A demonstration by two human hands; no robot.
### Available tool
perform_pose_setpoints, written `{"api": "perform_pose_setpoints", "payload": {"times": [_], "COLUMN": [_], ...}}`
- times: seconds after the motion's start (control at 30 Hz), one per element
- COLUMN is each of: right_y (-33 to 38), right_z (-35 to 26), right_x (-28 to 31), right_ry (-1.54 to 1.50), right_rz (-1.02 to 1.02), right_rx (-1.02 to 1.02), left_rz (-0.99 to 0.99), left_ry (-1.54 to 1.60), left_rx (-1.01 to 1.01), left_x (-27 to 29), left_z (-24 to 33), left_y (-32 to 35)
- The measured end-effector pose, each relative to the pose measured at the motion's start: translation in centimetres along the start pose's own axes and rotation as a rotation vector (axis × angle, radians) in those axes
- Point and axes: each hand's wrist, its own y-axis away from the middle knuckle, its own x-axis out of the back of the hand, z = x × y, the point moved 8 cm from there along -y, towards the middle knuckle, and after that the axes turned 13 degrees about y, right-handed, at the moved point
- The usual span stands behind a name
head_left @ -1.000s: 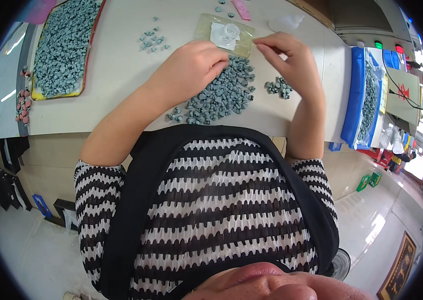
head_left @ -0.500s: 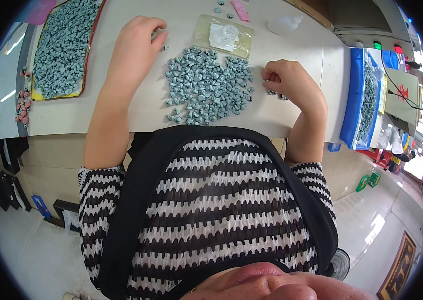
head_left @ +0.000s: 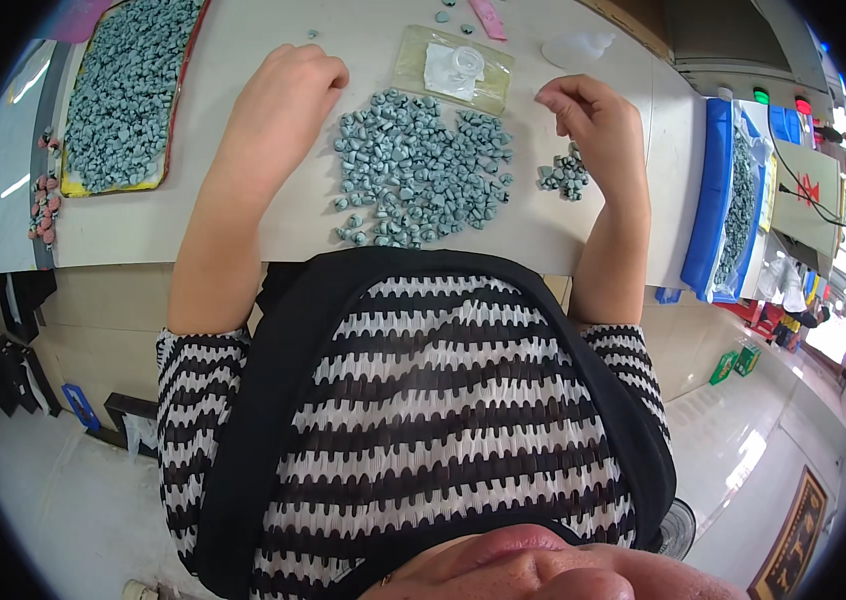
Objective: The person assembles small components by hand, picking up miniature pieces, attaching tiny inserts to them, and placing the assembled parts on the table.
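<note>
A broad pile of small grey-green stone pieces with dark markings (head_left: 418,165) lies on the table in front of me. At its upper left, my left hand (head_left: 288,105) is closed, back upward, its fingertips hidden; whatever they hold cannot be made out. One small piece (head_left: 313,34) lies by itself beyond that hand. My right hand (head_left: 601,125) hovers to the right of the pile, thumb and fingers apart, with nothing visible between them. Beside and partly under it sits a small cluster of the same pieces (head_left: 561,178), apart from the big pile.
A yellowish pad (head_left: 408,68) beyond the pile carries white paper and a clear round container (head_left: 467,64). A tray full of similar pieces (head_left: 73,185) stands at left, a blue bin (head_left: 705,200) at right. A pink packet (head_left: 488,20) lies at the far side.
My right hand has lifted away from the small cluster, uncovering it, and its fingers have spread. My left hand has closed; the piece beside its fingertips no longer shows.
</note>
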Motion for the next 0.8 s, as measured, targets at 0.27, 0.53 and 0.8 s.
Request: {"api": "perform_pose_setpoints", "payload": {"times": [0.27,0.53,0.8], "right_y": [0.3,0.5,1.0], "right_z": [-0.3,-0.7,-2.1], "right_x": [-0.1,-0.5,-2.5], "right_ry": [-0.358,-0.45,-0.607], "right_rz": [0.136,0.128,0.119], "right_rx": [0.009,0.055,0.14], "left_rz": [0.135,0.179,0.073], "left_ry": [-0.239,-0.205,0.814], "left_rx": [-0.141,-0.138,0.184], "left_x": [-1.0,-1.1,-2.5], "left_z": [1.6,1.4,2.6], "left_y": [0.0,-0.4,-0.6]}}
